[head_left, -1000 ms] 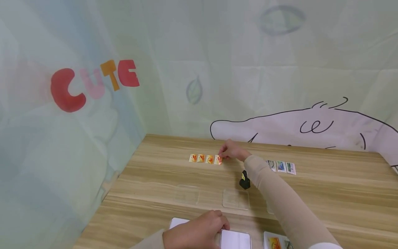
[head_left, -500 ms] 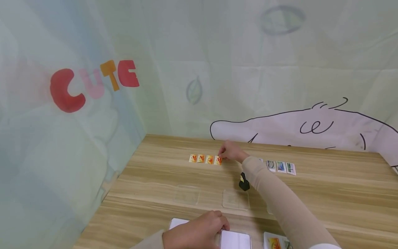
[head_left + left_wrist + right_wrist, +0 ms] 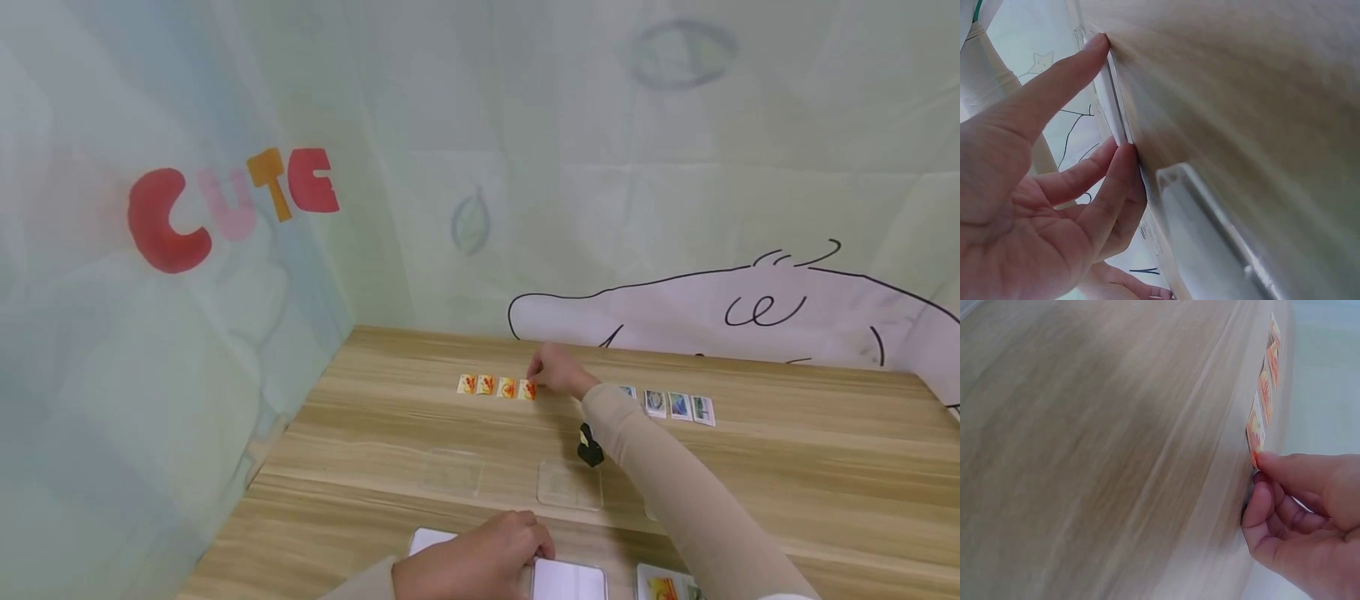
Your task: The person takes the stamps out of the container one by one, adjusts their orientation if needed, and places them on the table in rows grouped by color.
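At the back of the table, my right hand (image 3: 558, 368) pinches the edge of the rightmost yellow-and-red picture card (image 3: 527, 389). In the right wrist view the thumb (image 3: 1272, 461) lies on that card's corner, its other fingers curled beneath. Several similar cards (image 3: 486, 384) run leftward in a row. Near the front, my left hand (image 3: 480, 552) rests between two white-topped flat pieces with clear rims. In the left wrist view its relaxed fingers and outstretched thumb (image 3: 1094, 50) touch the thin edge of one piece (image 3: 1113, 103). The right-hand white piece (image 3: 568, 581) lies beside it.
Landscape picture cards (image 3: 679, 406) form another row at the back right, partly behind the right sleeve. A small black object (image 3: 589, 447) lies by that forearm. Clear plates (image 3: 570, 486) lie mid-table. A piece with pictures (image 3: 663, 585) sits at the front edge.
The right hand stays at the rightmost yellow-and-red card, its forearm shifting slightly left. More landscape cards show past the sleeve. The left hand has not visibly moved.
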The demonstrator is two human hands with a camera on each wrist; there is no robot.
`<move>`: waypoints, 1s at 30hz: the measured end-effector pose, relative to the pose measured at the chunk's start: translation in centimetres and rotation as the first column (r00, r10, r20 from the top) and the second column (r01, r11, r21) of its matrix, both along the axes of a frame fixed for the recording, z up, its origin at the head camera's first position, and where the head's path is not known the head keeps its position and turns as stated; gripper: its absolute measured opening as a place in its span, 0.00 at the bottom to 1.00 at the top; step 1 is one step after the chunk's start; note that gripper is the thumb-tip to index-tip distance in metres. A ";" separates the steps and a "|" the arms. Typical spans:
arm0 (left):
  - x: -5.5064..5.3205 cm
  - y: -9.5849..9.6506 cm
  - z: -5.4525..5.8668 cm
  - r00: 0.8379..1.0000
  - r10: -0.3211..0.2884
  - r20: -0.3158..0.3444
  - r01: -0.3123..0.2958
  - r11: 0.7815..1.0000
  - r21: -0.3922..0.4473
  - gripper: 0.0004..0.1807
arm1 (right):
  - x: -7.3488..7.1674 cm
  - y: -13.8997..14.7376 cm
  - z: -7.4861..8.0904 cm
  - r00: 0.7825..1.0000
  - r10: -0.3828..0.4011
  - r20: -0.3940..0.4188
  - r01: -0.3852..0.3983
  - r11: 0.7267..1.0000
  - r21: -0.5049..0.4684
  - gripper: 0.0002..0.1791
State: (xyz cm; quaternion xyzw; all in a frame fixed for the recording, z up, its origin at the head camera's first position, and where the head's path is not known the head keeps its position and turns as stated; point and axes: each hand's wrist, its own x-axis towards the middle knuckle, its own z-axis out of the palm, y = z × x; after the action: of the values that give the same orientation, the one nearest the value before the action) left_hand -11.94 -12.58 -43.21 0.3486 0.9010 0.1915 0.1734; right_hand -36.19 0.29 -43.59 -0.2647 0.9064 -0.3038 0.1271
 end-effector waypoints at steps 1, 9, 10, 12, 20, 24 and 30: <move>0.0 0.0 0.0 1.000 -0.004 -0.002 0.004 1.000 0.004 0.20 | 0.0 0.0 -0.1 1.000 -0.001 -0.004 0.001 1.000 -0.001 0.03; 0.1 0.0 0.0 1.000 -0.010 -0.020 0.010 1.000 -0.002 0.19 | 0.0 -0.1 -0.5 1.000 -0.023 0.002 0.023 1.000 -0.016 0.03; 0.1 0.0 0.0 1.000 -0.012 -0.024 0.012 1.000 -0.003 0.19 | 0.0 -0.1 -0.5 1.000 -0.020 -0.001 0.020 1.000 -0.016 0.03; 0.1 0.0 0.0 0.999 -0.018 -0.033 0.018 1.000 -0.001 0.20 | -0.1 0.0 -0.6 1.000 -0.014 -0.009 0.014 1.000 -0.016 0.03; 0.2 -0.1 -0.2 0.998 -0.027 -0.058 0.028 1.000 0.003 0.19 | -0.3 0.2 -0.8 0.998 0.028 -0.057 -0.029 1.000 -0.013 0.03; 0.2 -0.1 -0.2 0.999 -0.023 -0.048 0.024 1.000 0.003 0.21 | -0.2 0.3 -0.6 0.998 0.034 -0.059 -0.035 0.999 -0.018 0.03; 0.3 -0.2 -0.1 0.999 -0.022 -0.048 0.023 1.000 0.012 0.22 | -0.1 0.4 -0.5 0.998 0.038 -0.057 -0.040 0.999 -0.027 0.02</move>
State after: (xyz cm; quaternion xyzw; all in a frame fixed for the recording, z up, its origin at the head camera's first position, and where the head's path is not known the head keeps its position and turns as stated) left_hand -11.63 -12.76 -43.26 0.3642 0.8997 0.1868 0.1519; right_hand -36.28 0.64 -44.12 -0.2927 0.8998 -0.3065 0.1034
